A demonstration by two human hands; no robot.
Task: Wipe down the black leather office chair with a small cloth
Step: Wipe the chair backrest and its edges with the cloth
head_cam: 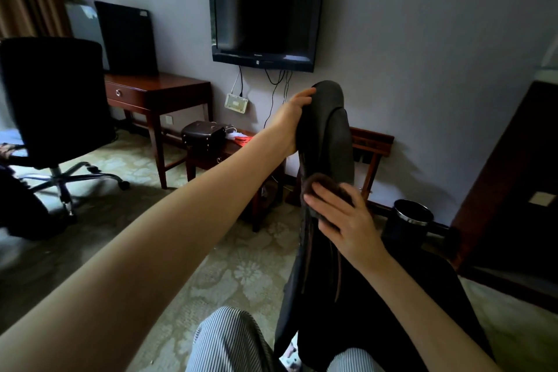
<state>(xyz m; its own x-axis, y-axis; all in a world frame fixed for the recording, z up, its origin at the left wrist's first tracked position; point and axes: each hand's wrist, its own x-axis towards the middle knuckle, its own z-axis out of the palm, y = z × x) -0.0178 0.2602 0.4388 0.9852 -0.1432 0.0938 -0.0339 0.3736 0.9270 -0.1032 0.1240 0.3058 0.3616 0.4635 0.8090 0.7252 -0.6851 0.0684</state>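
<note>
The black leather office chair (329, 136) stands right in front of me, its backrest seen almost edge-on. My left hand (294, 113) grips the top of the backrest, arm stretched out. Lower down, my right hand (341, 217) holds a small brown cloth (320, 189) against the backrest's edge, fingers curled over it. The bunched cloth shows above my fingertips. The chair's seat and base are hidden behind my arms and my knees in striped trousers.
A second black swivel chair (51, 93) stands at the left on the patterned carpet. A wooden desk (157, 93), a low stool with a dark bag (205, 133), a wall TV (265, 18), a luggage rack (373, 145) and a black bin (410, 217) line the wall.
</note>
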